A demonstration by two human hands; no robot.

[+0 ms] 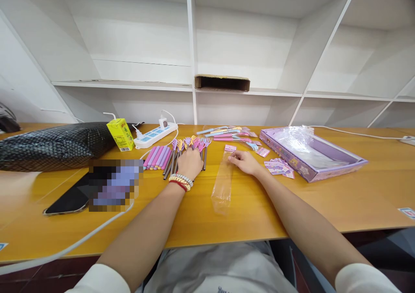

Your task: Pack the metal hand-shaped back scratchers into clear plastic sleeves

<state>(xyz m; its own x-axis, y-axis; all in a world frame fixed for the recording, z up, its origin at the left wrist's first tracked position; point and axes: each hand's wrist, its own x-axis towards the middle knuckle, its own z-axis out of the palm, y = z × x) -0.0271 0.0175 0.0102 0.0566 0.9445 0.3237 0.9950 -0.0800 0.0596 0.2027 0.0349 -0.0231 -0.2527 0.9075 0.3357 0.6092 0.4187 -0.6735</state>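
On wooden tabletop [256, 213], right grip [245, 161] pinching filmy bag [223, 178], left grip [190, 162] unclear over claw-tipped metal rods [205, 158]

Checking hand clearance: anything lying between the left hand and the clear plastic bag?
Yes: the rightmost claw-headed sticks lie just right of the left hand, toward the clear plastic bag. Past them, only tabletop shows up to it. The right hand is at the bag's opposite edge, so not in between.

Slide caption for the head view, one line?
Left hand over claw-headed rods, right hand at the clear plastic bag.
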